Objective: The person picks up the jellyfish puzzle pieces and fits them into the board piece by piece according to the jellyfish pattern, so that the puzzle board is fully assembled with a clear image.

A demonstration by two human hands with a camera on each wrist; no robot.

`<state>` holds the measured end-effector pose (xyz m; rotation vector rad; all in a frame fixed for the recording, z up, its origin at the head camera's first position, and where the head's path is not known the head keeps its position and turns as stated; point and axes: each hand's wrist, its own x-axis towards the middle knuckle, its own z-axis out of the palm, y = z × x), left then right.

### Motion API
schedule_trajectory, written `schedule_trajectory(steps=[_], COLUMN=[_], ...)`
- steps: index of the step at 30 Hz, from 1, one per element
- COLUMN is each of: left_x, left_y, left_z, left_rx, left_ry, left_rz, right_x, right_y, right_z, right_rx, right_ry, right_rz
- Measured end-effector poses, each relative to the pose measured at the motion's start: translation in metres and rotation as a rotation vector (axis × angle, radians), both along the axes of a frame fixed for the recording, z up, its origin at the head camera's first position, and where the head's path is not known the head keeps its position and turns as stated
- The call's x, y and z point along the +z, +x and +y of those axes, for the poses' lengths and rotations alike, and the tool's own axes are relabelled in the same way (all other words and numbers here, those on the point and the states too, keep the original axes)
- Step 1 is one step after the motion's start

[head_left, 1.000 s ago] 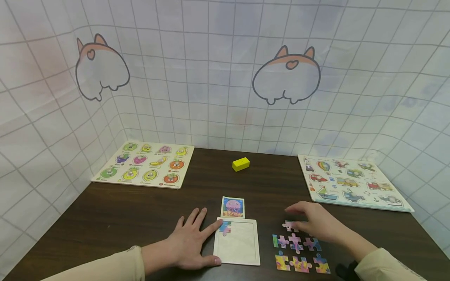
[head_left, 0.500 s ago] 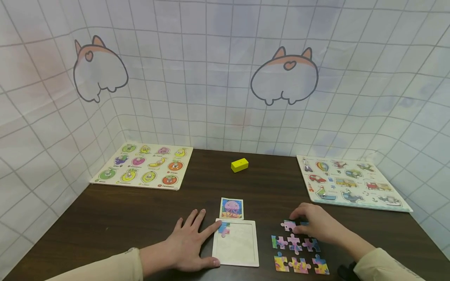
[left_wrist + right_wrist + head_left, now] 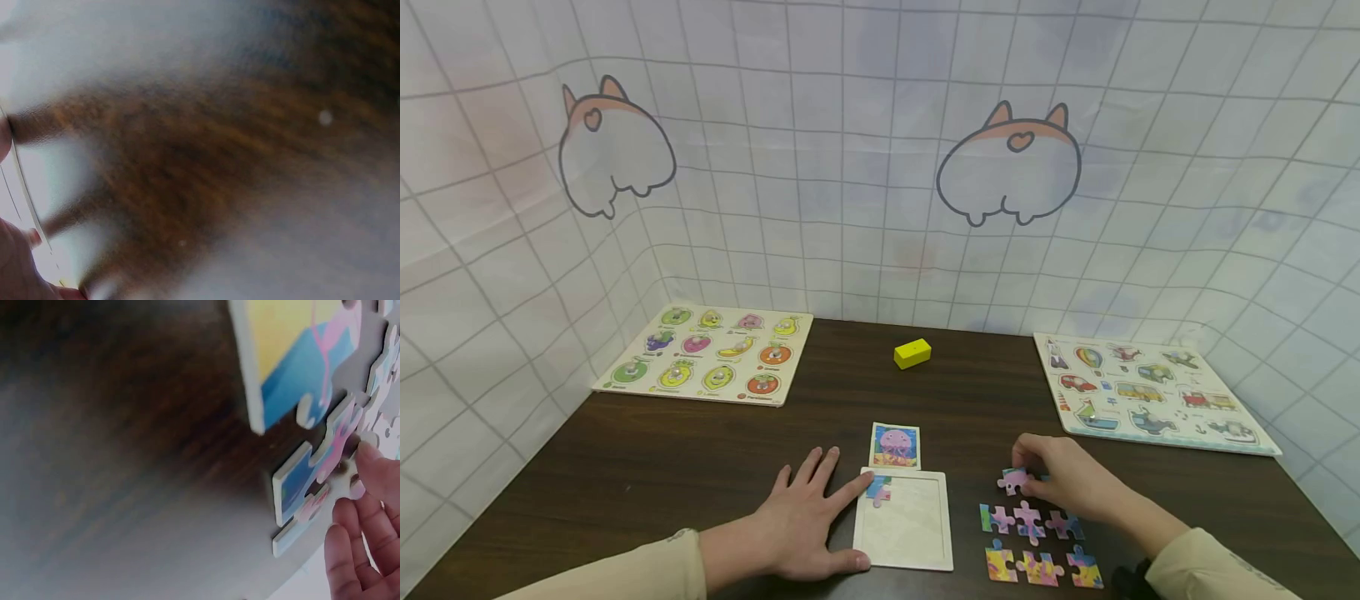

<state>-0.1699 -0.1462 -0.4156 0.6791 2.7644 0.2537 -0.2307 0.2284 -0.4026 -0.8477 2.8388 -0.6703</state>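
Cream sleeves, bare hands — black wrist piece

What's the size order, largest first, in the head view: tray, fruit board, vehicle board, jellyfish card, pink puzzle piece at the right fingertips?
1. Vehicle board and fruit board: too close to rank
2. Tray
3. Jellyfish card
4. Pink puzzle piece, partly covered

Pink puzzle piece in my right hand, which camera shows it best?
The head view: there the pink puzzle piece shows most of its printed face, pinched by the right hand. The right wrist view gives only a small part past the fingers; the left wrist view, none.
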Motion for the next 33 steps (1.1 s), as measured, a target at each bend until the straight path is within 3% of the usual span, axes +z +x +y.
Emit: schedule_trajectory(steps=[5,11,23,33], left_x=[0.0,-0.001,0.001,0.0], left_y=[0.001,0.002,0.0,0.0], left_z=[0.0,-0.001,0.001,0.001], left_rx=[-0.004,0.001,0.01,0.009], left_ry=[0.004,0.008,-0.029,-0.027], left_rz=[0.003,-0.006,-0.014,-0.009], right_x=[-0.001,0.003,0.015,0.013], right_y=[0.0,0.001,0.007,0.012], right_z=[-0.003,-0.01,-0.068,-0.111], right_rx=[-0.009,-0.026,-0.129,-0.175], right_ry=[-0.065,-0.195,-0.398,-0.403], right_rz=[-0.036,-0.161,-0.432,-0.47])
